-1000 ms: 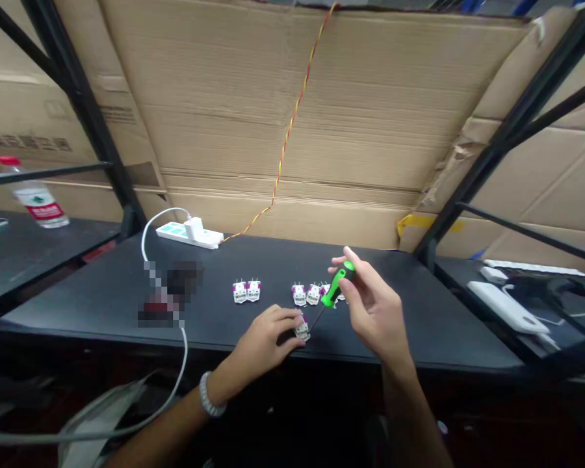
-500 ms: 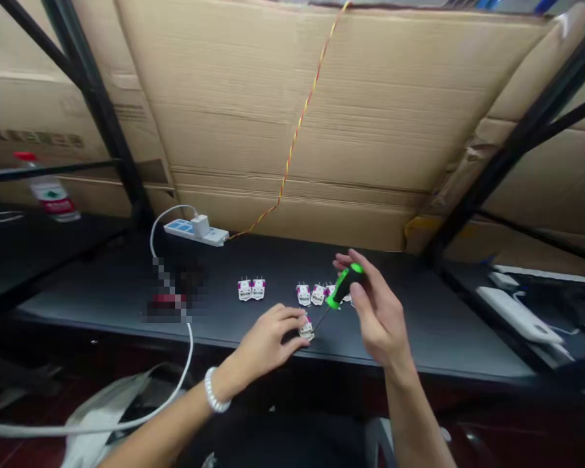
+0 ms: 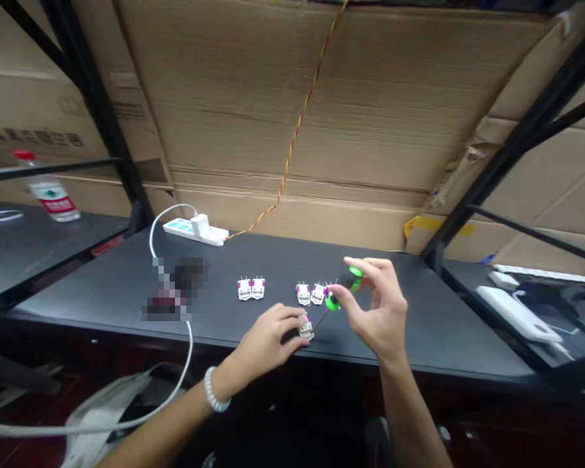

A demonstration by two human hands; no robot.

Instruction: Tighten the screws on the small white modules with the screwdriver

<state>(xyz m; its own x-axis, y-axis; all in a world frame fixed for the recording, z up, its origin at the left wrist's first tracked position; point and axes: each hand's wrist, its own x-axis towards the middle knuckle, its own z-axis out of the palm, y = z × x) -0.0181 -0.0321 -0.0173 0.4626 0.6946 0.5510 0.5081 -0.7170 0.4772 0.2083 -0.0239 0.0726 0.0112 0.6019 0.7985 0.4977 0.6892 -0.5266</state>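
My left hand (image 3: 273,335) is closed on a small white and purple plug-like part (image 3: 305,326), pinning it near the front edge of the black table (image 3: 439,331). In my right hand (image 3: 377,305) is a screwdriver (image 3: 344,290) with a green and black handle, gripped between thumb and fingers. Its thin shaft slants down to the left, with the tip at the held part. Just behind stand similar parts (image 3: 303,294) in a row, some partly hidden by the screwdriver and my right hand. Two more such parts (image 3: 251,289) sit side by side to the left.
A white power strip (image 3: 175,226) with a plugged-in adapter lies at the back left; its white cable (image 3: 191,351) hangs over the front edge. A pixelated patch covers something beside it. Black metal posts (image 3: 439,257) flank the table, cardboard (image 3: 292,130) backs it.
My right hand's fingers have turned around the screwdriver handle, and the thumb has shifted left across it. My left hand and the part under it stay in place.
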